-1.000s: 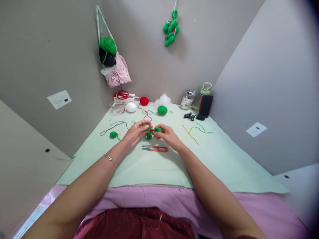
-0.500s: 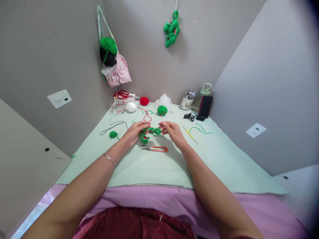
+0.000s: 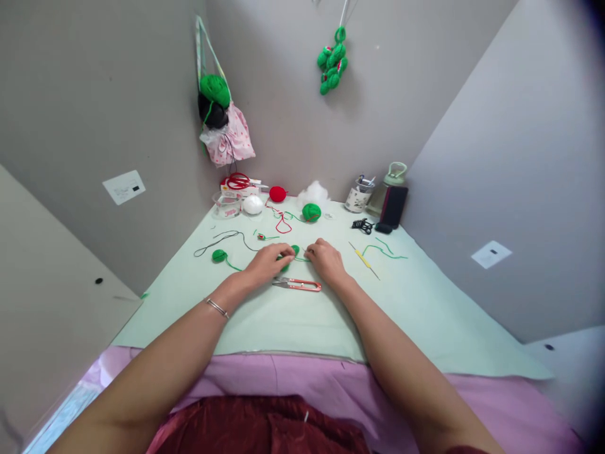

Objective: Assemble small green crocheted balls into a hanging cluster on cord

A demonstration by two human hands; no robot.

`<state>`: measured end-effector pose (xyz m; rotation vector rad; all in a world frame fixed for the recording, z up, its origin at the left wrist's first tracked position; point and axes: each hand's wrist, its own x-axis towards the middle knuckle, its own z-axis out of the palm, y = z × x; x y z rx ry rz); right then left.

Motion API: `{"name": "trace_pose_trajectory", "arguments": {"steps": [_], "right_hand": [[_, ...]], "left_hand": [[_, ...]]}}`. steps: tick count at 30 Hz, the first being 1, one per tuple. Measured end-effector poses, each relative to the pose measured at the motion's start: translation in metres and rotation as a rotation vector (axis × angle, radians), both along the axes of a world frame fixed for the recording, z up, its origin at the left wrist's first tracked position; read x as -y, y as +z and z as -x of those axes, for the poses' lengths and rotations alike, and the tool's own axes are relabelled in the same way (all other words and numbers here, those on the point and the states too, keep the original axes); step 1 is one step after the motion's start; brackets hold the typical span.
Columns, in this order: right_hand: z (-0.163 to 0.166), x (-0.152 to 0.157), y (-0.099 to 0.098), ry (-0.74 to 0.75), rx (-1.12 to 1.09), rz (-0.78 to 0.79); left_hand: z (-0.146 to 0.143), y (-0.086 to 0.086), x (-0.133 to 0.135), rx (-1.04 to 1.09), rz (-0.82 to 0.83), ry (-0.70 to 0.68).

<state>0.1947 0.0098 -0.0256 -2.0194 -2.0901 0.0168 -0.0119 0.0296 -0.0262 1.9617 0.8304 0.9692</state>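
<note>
My left hand (image 3: 265,265) and my right hand (image 3: 327,261) rest low on the pale green mat (image 3: 401,302), fingers curled down. Between them lies a small green crochet piece (image 3: 293,251) with a thin green strand. Both hands close on it, and most of it is hidden under the fingers. Red thread snips (image 3: 297,285) lie just in front of the hands, touching neither.
A yellow crochet hook (image 3: 363,257) and green strands lie to the right. A small green piece (image 3: 218,255) and black thread (image 3: 222,239) are at the left. Behind: green yarn ball (image 3: 311,212), red ball (image 3: 277,193), white ball (image 3: 253,204), stuffing (image 3: 314,192), cup (image 3: 358,195), bottle (image 3: 390,183). A green crochet bunch (image 3: 333,60) hangs on the wall.
Both hands have lowered the green crochet piece from just above the mat down onto it. The right hand, briefly apart with fingers spread, has closed in beside the left again.
</note>
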Motion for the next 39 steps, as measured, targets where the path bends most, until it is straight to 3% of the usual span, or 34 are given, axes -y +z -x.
{"name": "trace_pose_trajectory", "arguments": {"steps": [3,6,8,12,16,20,23,27,30,33,36,39], "right_hand": [[0.003,-0.002,0.0,0.02,0.124,0.008],[0.005,0.0,0.002,0.03,0.202,0.018],[0.007,0.002,0.004,0.025,0.209,0.024],[0.007,0.004,0.005,-0.043,0.068,-0.021],[0.006,-0.001,0.006,-0.072,-0.346,-0.101],[0.008,-0.004,0.007,0.005,-0.938,-0.097],[0.01,-0.002,0.011,0.063,-1.204,-0.057],[0.014,0.006,0.021,0.116,-1.242,-0.106],[0.02,0.014,0.027,0.226,-1.234,-0.117],[0.025,0.021,0.029,0.357,-1.23,0.038],[0.027,0.023,0.028,0.402,-1.217,0.149],[0.022,0.02,0.026,0.337,-1.324,0.083]], "left_hand": [[0.007,-0.002,-0.008,0.016,-0.086,0.111],[0.024,-0.004,-0.029,-0.001,-0.164,0.306],[0.033,-0.009,-0.043,-0.059,-0.172,0.346],[0.039,-0.027,-0.061,-0.11,-0.123,0.276],[0.039,-0.035,-0.066,-0.089,-0.034,0.218],[0.039,-0.03,-0.066,-0.017,0.009,0.288],[0.036,-0.019,-0.06,0.076,0.088,0.3],[0.029,0.002,-0.04,0.349,0.399,0.088],[0.021,0.016,-0.022,0.401,0.474,-0.023],[0.014,0.021,-0.011,0.414,0.525,-0.097],[0.011,0.02,-0.01,0.396,0.556,-0.101],[0.012,0.015,-0.014,0.406,0.531,-0.043]]}}
